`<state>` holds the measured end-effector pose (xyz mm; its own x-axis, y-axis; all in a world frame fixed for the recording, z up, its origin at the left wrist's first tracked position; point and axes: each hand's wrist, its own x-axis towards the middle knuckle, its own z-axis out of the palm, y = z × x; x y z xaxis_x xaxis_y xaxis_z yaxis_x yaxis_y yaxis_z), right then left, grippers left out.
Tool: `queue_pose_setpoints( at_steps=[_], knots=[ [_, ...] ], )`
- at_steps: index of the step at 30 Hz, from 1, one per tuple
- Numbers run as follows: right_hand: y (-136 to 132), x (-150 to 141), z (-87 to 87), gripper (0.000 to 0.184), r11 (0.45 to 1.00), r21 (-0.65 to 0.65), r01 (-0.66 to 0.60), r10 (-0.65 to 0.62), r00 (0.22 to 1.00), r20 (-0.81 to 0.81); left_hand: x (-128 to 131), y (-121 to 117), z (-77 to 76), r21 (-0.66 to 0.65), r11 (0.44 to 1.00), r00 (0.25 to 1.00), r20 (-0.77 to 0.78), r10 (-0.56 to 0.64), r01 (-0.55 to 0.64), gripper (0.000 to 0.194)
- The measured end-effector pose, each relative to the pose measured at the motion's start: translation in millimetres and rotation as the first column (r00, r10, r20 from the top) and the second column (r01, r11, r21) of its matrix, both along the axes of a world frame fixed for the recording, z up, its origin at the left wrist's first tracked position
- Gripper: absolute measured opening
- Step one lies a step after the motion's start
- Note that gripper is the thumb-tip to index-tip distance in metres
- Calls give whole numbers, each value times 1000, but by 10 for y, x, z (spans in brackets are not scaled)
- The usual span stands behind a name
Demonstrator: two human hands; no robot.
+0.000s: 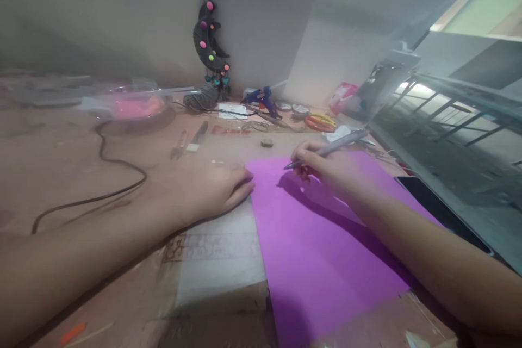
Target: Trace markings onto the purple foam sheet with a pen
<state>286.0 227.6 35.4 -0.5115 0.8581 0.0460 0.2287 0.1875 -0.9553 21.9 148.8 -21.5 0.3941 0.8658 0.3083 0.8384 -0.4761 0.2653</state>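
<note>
A sheet of purple paper (326, 261) lies flat in front of me, partly over a piece of printed cardboard (220, 261). My right hand (310, 160) grips a grey pen (342, 142) above the upper part of the sheet. The pen's tip points down and left, and a shadow falls on the paper below. At the sheet's left edge, my left hand (230, 187) rests low with its fingertips touching the paper. Its fingers are stretched out, holding nothing.
A blue glue gun (263, 99), grey yarn (200, 99) and orange-yellow coils (320, 121) lie at the back. A moon-shaped ornament (206, 43) hangs on the wall. A black cord (110, 196) curves on the left; a dark phone-like slab (442, 212) lies along the right edge.
</note>
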Motion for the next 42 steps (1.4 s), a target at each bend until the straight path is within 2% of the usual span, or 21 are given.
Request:
queue_pose_setpoints(
  at_steps=[2,5,7,9,12,16,22,28,34,42],
  knots=[
    [-146,-68,-32,28,997,-58,-53,55,998,24,59,-36,57,33,999,997,60,-42,40,42],
    [-361,-223,-20,29,982,-69,-175,180,980,86,142,-79,116,114,987,986,107,-129,117,46],
    [-423,-344,29,34,969,-83,-232,235,971,34,167,-82,129,183,972,983,89,-162,144,49],
    [-398,-464,99,41,969,-124,-213,196,972,-131,168,-63,133,214,967,981,104,-161,136,49],
    [-249,-619,221,52,960,-241,-141,37,920,-391,157,-31,137,164,983,971,209,-119,85,45],
    [-14,-743,359,54,930,-341,-134,-75,842,-534,174,-46,129,97,989,968,215,-132,114,34],
    [113,-739,389,50,926,-331,-182,-16,857,-515,183,-90,83,213,966,965,182,-188,148,27],
    [95,-709,311,52,938,-265,-225,55,849,-526,164,-93,91,162,971,964,171,-202,175,33],
    [75,-738,294,38,909,-376,-182,-52,844,-533,164,-62,62,190,966,964,167,-209,176,34],
    [46,-774,302,54,924,-340,-177,-29,851,-524,170,-49,73,195,965,965,161,-208,175,33]
  ],
)
